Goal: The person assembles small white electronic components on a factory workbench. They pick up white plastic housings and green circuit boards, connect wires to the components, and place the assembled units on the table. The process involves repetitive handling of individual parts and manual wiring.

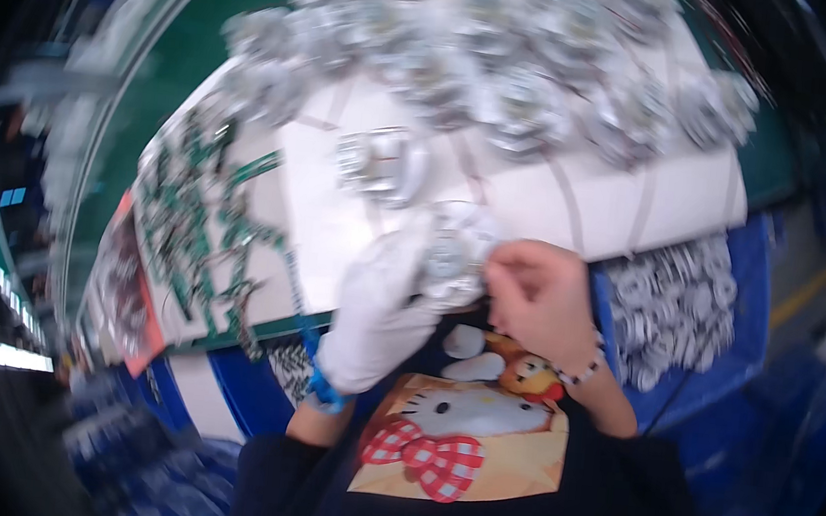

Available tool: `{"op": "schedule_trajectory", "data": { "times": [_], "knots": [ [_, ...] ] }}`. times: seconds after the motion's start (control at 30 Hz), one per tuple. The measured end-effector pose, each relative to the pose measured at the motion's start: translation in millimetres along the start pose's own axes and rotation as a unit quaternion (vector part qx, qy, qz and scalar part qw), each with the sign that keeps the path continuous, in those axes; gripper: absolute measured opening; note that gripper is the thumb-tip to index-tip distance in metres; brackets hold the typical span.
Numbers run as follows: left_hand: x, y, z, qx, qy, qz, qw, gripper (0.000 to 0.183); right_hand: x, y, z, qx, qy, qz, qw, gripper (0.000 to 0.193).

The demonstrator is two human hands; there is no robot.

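My left hand (377,304), in a white glove with a blue band at the wrist, is closed round a round white-and-silver part (453,254) in front of my chest. The picture is blurred, so the fine detail of this part does not show. Against its right edge, the bare fingers of my right hand (540,298) are pinched together; what they hold, if anything, cannot be made out. Just beyond my left hand, a similar white-and-silver part (382,164) lies on the white sheet (528,201).
Many more white-and-silver parts (522,109) with thin wires cover the table's far side. A heap of green circuit-board strips (200,223) lies at the left. A blue bin (754,291) of white round pieces (672,303) stands at the right. Beneath the sheet shows a green tabletop (190,47).
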State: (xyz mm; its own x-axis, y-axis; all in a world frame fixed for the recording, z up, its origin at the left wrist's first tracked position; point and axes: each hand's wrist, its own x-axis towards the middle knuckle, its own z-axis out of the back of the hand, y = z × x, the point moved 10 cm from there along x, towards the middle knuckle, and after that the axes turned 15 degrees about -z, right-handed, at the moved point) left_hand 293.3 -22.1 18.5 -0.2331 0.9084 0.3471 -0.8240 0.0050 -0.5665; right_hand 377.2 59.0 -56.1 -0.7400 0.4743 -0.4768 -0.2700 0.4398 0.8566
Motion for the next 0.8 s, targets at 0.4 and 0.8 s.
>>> {"op": "schedule_trajectory", "data": {
  "times": [0.4, 0.8],
  "knots": [
    [-81.3, -136.8, 175.8, -0.196, -0.044, -0.228, 0.953, 0.022, -25.7, -14.6, 15.7, -0.126, 0.074, -0.014, 0.989, 0.018],
    [-264.0, 60.0, 183.8, 0.116, -0.368, 0.444, 0.809, 0.022, -17.2, -29.0, 22.4, -0.115, 0.130, -0.055, 0.983, 0.020]
  ]
}}
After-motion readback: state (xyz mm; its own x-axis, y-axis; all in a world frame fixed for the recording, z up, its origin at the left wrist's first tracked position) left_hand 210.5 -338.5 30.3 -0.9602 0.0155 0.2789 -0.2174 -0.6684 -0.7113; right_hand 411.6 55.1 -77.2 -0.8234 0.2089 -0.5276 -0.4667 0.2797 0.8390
